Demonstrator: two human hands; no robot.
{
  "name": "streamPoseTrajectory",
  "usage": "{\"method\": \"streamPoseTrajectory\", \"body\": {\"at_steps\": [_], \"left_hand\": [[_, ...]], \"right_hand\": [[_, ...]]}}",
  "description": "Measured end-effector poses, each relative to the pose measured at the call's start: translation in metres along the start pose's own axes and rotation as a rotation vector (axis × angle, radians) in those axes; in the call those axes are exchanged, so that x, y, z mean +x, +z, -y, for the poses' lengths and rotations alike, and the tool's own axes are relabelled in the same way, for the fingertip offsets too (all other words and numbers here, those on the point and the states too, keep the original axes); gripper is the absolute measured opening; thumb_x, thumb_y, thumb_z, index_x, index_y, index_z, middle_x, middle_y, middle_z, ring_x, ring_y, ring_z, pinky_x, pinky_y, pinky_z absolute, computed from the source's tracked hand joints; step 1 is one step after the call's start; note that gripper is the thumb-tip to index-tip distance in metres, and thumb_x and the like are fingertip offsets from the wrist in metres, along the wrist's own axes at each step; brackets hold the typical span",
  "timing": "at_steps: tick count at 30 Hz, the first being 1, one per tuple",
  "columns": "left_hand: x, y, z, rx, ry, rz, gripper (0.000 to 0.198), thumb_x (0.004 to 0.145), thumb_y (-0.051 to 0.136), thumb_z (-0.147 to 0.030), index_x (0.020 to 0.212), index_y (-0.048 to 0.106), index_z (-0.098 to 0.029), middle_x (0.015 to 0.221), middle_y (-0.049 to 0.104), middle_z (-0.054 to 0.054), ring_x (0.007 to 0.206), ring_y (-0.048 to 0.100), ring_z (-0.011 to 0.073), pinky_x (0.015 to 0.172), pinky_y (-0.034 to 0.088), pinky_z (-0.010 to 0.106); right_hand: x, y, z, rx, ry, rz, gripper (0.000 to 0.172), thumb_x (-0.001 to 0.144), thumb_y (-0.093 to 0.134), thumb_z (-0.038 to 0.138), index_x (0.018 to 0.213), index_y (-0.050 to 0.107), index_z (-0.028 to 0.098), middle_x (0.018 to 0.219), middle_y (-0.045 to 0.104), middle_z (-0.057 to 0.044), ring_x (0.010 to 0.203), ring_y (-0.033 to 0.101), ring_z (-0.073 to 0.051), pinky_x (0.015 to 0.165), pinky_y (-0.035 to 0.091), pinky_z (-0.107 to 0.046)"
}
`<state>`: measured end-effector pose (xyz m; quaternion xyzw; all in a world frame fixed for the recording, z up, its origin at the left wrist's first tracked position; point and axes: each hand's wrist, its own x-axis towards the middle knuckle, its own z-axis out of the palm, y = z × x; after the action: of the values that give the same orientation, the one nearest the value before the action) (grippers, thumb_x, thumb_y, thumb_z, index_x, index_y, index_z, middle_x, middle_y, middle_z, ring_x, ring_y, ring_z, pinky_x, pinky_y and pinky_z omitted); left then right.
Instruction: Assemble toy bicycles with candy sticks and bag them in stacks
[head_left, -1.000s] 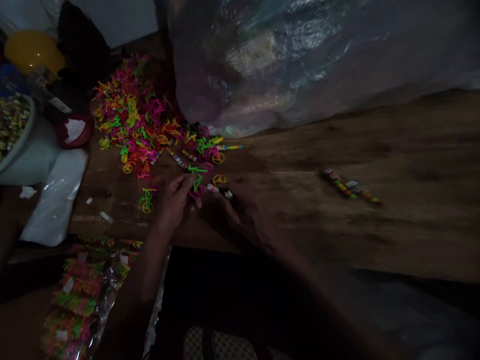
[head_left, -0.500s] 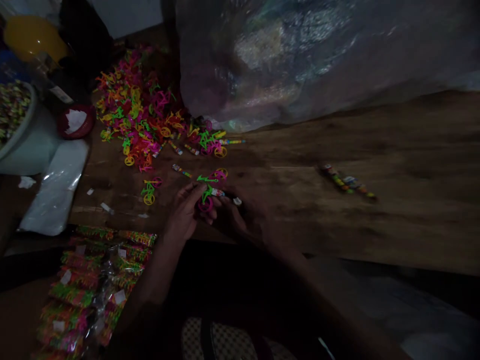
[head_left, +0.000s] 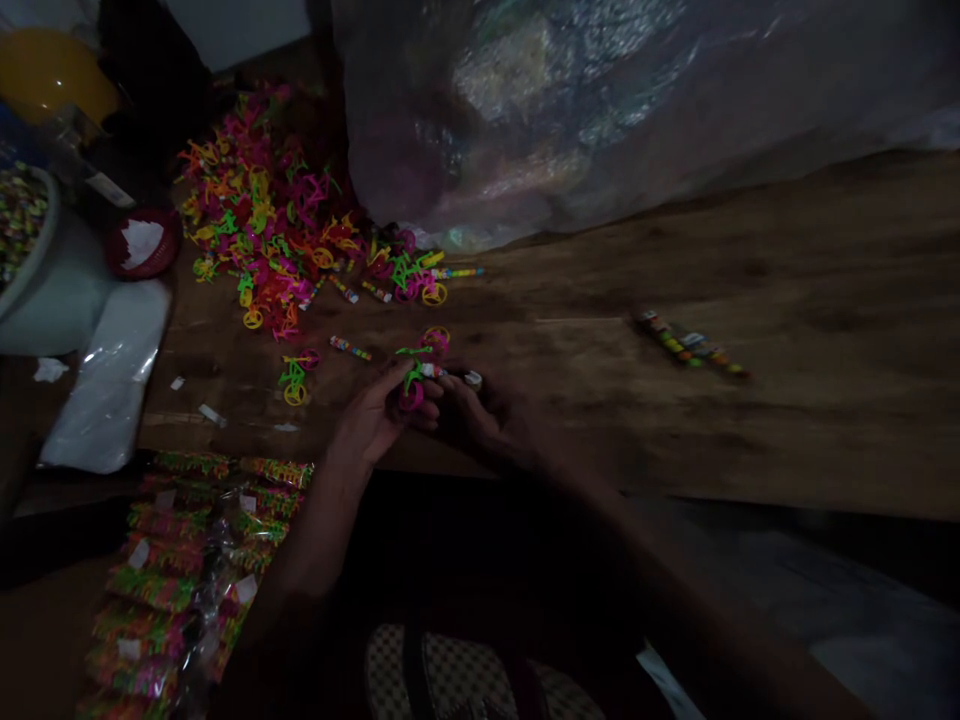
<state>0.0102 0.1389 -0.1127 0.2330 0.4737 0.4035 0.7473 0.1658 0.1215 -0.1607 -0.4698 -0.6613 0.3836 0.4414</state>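
Observation:
My left hand (head_left: pixel 379 415) is closed on a small plastic toy bicycle (head_left: pixel 412 382), green with a pink wheel. A small candy tube (head_left: pixel 431 370) with a white printed end lies against the bicycle, and the fingers of my right hand (head_left: pixel 487 420) are closed at its other end, which they partly hide. By my right fingertips shows a small white piece (head_left: pixel 472 380), too blurred to name. Just beyond my hands lies another toy bicycle (head_left: pixel 435 340) in pink, yellow and green. To the left rest a loose candy tube (head_left: pixel 350 348) and a green-and-yellow toy bicycle (head_left: pixel 295 376).
A heap of bright toy bicycles (head_left: pixel 262 210) covers the back left. A large plastic sheet or bag (head_left: pixel 600 120) lies behind. Candy tubes (head_left: pixel 690 345) lie right on the wooden table (head_left: pixel 787 420). Packed toys (head_left: pixel 157 590), a bucket (head_left: pixel 67 300) and a red bowl (head_left: pixel 142 270) stand left.
The whole view has shifted slightly. My hands stay together around the toy bicycle and candy tube; my right fingers have moved a little closer to the bicycle.

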Motion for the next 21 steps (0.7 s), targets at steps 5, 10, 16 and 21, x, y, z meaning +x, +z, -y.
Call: {"method": "streamPoseTrajectory", "body": {"at_steps": [5, 10, 16, 21], "left_hand": [[0.002, 0.002, 0.005, 0.054, 0.077, 0.009, 0.028, 0.078, 0.075, -0.036, 0.082, 0.057, -0.016, 0.059, 0.064, -0.003, 0.044, 0.062, 0.0126, 0.044, 0.052, 0.021], [0.002, 0.008, 0.014, 0.104, 0.198, 0.022, 0.042, 0.068, 0.082, -0.044, 0.081, 0.053, -0.017, 0.058, 0.062, -0.005, 0.04, 0.059, 0.0108, 0.041, 0.05, 0.019], [0.005, 0.016, 0.014, 0.089, 0.173, 0.03, 0.031, 0.075, 0.078, -0.037, 0.08, 0.056, -0.016, 0.055, 0.062, -0.005, 0.04, 0.058, 0.01, 0.04, 0.049, 0.018], [0.004, 0.015, 0.013, 0.045, 0.13, 0.045, 0.026, 0.078, 0.076, -0.034, 0.08, 0.057, -0.016, 0.056, 0.063, -0.003, 0.042, 0.06, 0.0122, 0.04, 0.05, 0.02]], "right_hand": [[0.007, -0.022, 0.017, -0.221, -0.111, 0.109, 0.032, 0.098, 0.043, 0.033, 0.114, 0.067, 0.018, 0.09, 0.072, -0.01, 0.069, 0.063, -0.019, 0.065, 0.048, -0.032], [0.002, -0.03, 0.03, -0.314, -0.027, 0.195, 0.03, 0.097, 0.043, 0.033, 0.103, 0.068, 0.018, 0.076, 0.069, -0.007, 0.057, 0.057, -0.015, 0.057, 0.039, -0.028], [-0.008, -0.007, 0.022, -0.105, 0.059, -0.096, 0.034, 0.099, 0.04, 0.041, 0.084, 0.063, 0.02, 0.069, 0.066, -0.004, 0.06, 0.059, -0.015, 0.057, 0.045, -0.026], [-0.005, -0.018, 0.024, -0.112, -0.015, -0.001, 0.031, 0.098, 0.044, 0.039, 0.107, 0.067, 0.021, 0.093, 0.074, -0.006, 0.075, 0.065, -0.018, 0.07, 0.051, -0.029]]}}
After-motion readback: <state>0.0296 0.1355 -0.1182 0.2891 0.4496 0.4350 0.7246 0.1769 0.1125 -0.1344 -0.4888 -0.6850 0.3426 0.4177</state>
